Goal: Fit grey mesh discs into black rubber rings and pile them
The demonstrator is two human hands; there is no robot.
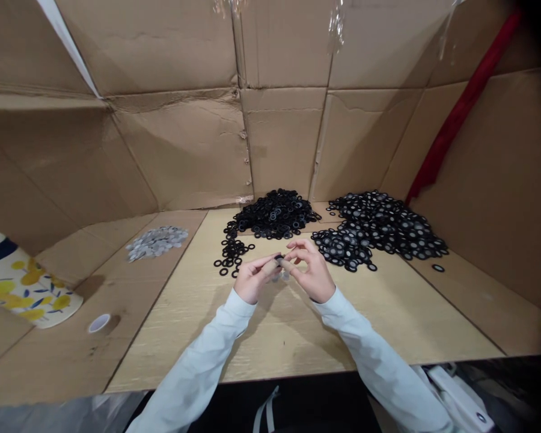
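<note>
My left hand (pixel 253 278) pinches a small black ring (pixel 279 258) between thumb and fingers above the middle of the board. From the other side, the thumb and fingertips of my right hand (pixel 312 272) close on the same ring. Whether a disc sits inside the ring is too small to tell. A few pale discs (pixel 285 276) lie on the board just below my fingers, partly hidden. Behind my hands rises a heap of black rings (pixel 275 213), with looser rings (pixel 232 252) spread to its left. Rings with grey-white centres (pixel 383 225) form a broad pile at the right.
Grey-white discs (pixel 157 242) lie heaped on the cardboard at left. A white tape roll (pixel 99 323) and a lemon-patterned container (pixel 27 282) stand nearer. Cardboard walls (pixel 284 138) enclose the back and sides, with a red strip (pixel 460 114) at right. The wooden board (pixel 297 355) ends close to my body.
</note>
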